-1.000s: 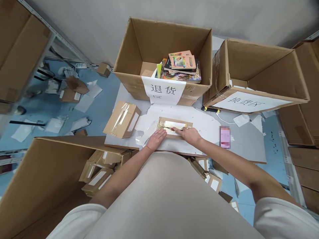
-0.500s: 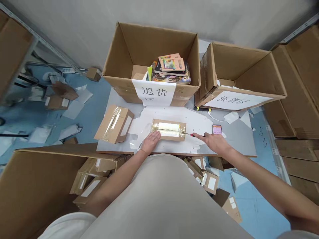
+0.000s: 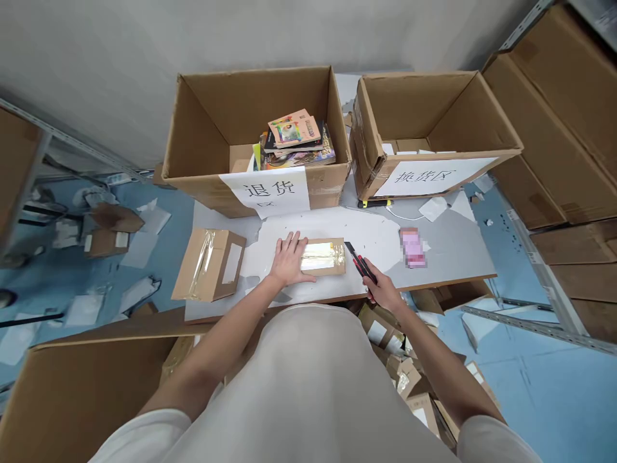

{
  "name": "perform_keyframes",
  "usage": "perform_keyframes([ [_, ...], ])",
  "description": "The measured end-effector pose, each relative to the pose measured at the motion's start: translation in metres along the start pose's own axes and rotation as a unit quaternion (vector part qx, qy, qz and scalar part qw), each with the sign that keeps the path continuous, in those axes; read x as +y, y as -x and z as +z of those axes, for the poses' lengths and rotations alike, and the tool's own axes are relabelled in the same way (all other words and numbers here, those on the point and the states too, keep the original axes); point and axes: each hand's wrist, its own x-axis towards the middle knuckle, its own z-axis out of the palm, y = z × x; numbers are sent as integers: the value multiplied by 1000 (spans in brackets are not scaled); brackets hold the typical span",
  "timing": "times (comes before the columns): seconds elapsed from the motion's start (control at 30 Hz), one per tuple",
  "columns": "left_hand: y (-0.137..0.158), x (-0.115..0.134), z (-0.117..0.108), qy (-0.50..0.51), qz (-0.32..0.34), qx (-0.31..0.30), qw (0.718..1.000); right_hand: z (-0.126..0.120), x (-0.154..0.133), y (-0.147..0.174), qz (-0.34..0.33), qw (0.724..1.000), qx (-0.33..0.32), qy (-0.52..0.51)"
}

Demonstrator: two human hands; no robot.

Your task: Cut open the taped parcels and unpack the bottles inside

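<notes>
A small taped cardboard box with a white label lies on the table in front of me. My left hand rests spread over its left end, fingers apart and pressing on it. My right hand is closed around a black and red utility knife. The knife's dark blade points up and to the left, just off the box's right end. Clear tape crosses the box lengthwise; whether it is cut through I cannot tell.
Another taped box stands at the table's left. Behind are two large open cartons, one with books inside and one carton at right. A pixelated phone and a yellow-black cutter lie at right. Boxes fill the space below the table.
The knife has come off the box's right end and tilted up, with my right hand nearer my body. My left hand has spread further over the box. The view has shifted.
</notes>
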Motion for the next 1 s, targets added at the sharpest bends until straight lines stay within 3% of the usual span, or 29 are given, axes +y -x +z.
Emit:
perform_keyframes([
  [0.1,-8,-1,4,9,-7,-21,1000,0,2,3,-1,1000,-5,-14],
  [0.53,-9,-3,8,30,-1,-5,1000,-29,-2,10,-7,992,-120,43],
  [0.67,-8,-5,8,31,-6,-7,999,-25,4,20,-5,989,-135,69],
  [0.83,-10,-3,5,28,-22,-13,999,-25,18,36,6,995,-94,27],
  [1.0,-13,13,1,3,-184,14,983,-26,16,30,-5,993,26,-112],
])
